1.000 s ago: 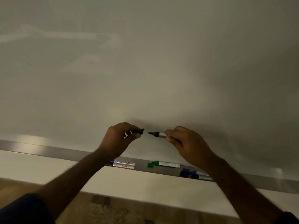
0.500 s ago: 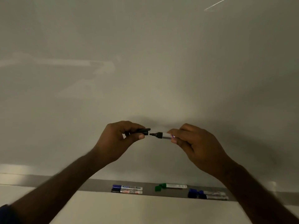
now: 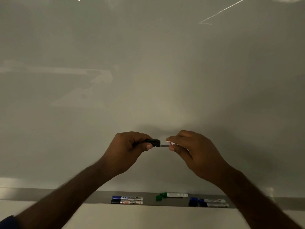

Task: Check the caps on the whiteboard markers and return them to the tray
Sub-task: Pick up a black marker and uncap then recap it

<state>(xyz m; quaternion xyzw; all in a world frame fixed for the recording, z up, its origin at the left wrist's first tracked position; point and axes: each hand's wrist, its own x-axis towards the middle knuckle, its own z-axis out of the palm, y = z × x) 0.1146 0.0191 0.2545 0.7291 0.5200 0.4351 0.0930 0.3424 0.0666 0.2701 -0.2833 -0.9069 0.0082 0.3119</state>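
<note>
In front of the whiteboard my left hand (image 3: pixel 130 147) grips a black cap (image 3: pixel 154 142), which now sits over the tip of a black marker (image 3: pixel 165 143). My right hand (image 3: pixel 193 147) pinches the marker's silver barrel. Both hands hold the marker level, well above the grey tray (image 3: pixel 99 198). On the tray lie a blue-capped marker (image 3: pixel 127 198) and a dark-capped marker (image 3: pixel 127 202) side by side, a green marker (image 3: pixel 175 194) with its green cap (image 3: pixel 158 197) off beside it, and two more markers (image 3: pixel 209 202) at the right, one blue-capped and one black-capped.
The whiteboard (image 3: pixel 148 80) fills the view, blank apart from faint reflections. Below the tray runs a pale wall strip (image 3: pixel 148 217).
The cap and the marker tip were apart before; my hands have come together and the cap now covers the tip. The view has tilted up, so the tray sits lower.
</note>
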